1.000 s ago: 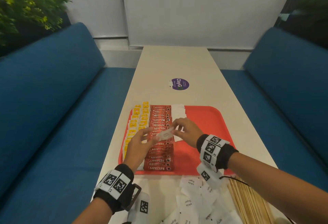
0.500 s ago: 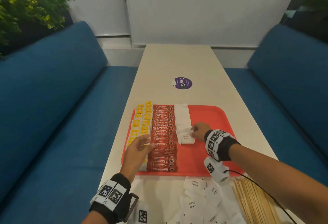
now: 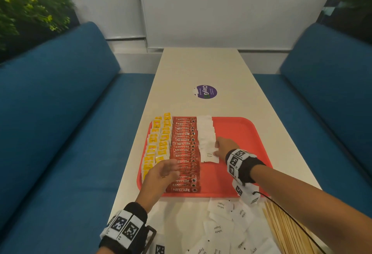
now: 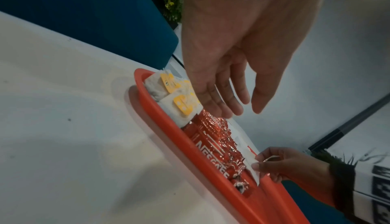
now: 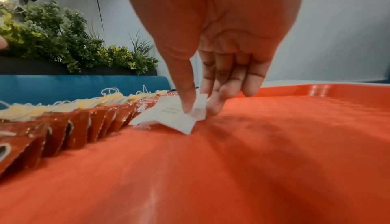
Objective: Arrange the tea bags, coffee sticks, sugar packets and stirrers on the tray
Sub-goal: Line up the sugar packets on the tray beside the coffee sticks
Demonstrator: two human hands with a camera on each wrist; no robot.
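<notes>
Head view high, looking down twelve o'clock along the bench [image 3: 201, 68], wrist views low and close, all sharing the red tray [image 3: 241, 130]

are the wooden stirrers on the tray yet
Not yet: the wooden stirrers lie on the table, off the near right corner of the tray.

The tray [image 3: 241, 130] looks like smooth red plastic. The coffee sticks [image 3: 185, 153] are glossy foil; the sugar packets [image 3: 207, 139] matt white paper. The stirrers [image 3: 285, 231] are pale wood, the counter [image 3: 201, 68] smooth and matt.
</notes>
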